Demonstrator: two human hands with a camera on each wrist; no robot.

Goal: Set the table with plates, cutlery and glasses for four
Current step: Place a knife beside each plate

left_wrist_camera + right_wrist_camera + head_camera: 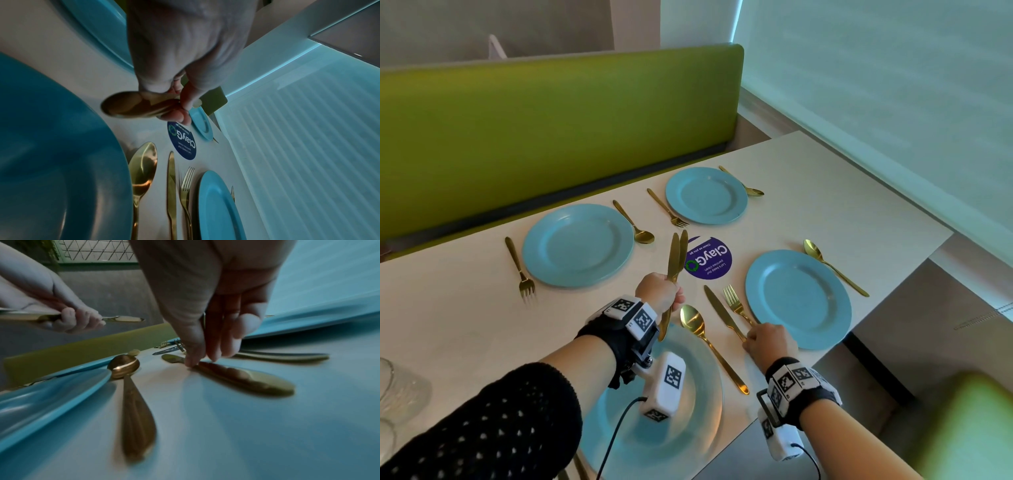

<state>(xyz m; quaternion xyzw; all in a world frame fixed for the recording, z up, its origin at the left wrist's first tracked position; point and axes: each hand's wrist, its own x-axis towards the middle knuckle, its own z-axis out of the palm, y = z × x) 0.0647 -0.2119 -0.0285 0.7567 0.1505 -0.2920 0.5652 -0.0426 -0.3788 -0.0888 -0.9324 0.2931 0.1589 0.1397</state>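
4 blue plates (578,245) on the counter (448,318), purple sticker (707,257) between. Left hand (659,294) fisted round 2 knives (675,257), blades aimed away. Right hand (770,341), per wrist view, pinching a flat knife (724,313) beside a fork (738,305), tip pointing away.

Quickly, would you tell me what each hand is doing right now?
Left hand: grips a bunch of gold knives.
Right hand: fingertips on the laid knife's handle.
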